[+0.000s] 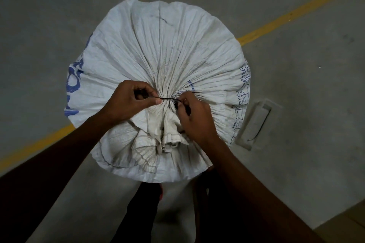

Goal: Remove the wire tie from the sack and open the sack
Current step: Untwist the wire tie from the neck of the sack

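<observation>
White woven sack (158, 49) upright on concrete floor (296, 65), neck gathered. Left hand (128, 102) and right hand (194, 116) each pinch an end of thin black wire tie (167, 99), fingers closed. Wire springy, cloth soft; grip near twist. Twist itself probably hidden under right fingers

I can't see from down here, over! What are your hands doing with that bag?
Left hand and right hand both pinching the wire tie. Tie stretched across the gathered neck of the sack. Sack unopened. Nothing in the way.
</observation>
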Demonstrator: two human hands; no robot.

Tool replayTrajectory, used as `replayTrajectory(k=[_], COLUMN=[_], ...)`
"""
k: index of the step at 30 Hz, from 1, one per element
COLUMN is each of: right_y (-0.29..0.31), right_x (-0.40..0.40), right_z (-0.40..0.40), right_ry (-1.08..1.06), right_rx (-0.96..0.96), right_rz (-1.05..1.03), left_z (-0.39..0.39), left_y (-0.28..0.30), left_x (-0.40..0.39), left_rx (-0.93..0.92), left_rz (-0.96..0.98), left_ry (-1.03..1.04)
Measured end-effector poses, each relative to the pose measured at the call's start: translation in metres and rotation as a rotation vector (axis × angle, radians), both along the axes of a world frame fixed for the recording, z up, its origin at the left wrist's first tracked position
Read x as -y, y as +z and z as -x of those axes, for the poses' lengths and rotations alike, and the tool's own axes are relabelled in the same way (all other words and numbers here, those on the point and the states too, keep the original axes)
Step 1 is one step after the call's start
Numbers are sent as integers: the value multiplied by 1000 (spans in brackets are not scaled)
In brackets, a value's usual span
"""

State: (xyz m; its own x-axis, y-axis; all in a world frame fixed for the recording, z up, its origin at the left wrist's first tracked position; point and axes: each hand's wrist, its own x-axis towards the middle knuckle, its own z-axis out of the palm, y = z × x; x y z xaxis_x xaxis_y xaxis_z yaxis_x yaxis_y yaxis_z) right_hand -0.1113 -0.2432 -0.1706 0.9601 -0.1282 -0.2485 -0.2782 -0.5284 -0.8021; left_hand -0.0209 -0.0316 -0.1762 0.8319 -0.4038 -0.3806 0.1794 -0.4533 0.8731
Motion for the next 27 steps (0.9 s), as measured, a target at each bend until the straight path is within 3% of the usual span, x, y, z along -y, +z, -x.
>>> replayTrajectory(k=[5, 13, 20, 24, 27], right_y=[4, 11, 20, 14, 9], right_x=[17, 37, 55, 61, 63], right_z=[-1, 6, -3, -5, -7], right_ry=[-80, -428, -449, -409, -385], right_rx=[-62, -247, -237, -119, -45], right_rz=[-162, -510, -492, -337, -239], left_z=[-1, -4, -17, -34, -45], left_y=[6, 11, 33, 47, 54], left_x=[3, 5, 26, 54, 85], left_rx=[53, 52, 108, 171, 115], left_rz=[-18, -78, -42, -114, -36], left_ry=[-54, -78, -61, -127, -176])
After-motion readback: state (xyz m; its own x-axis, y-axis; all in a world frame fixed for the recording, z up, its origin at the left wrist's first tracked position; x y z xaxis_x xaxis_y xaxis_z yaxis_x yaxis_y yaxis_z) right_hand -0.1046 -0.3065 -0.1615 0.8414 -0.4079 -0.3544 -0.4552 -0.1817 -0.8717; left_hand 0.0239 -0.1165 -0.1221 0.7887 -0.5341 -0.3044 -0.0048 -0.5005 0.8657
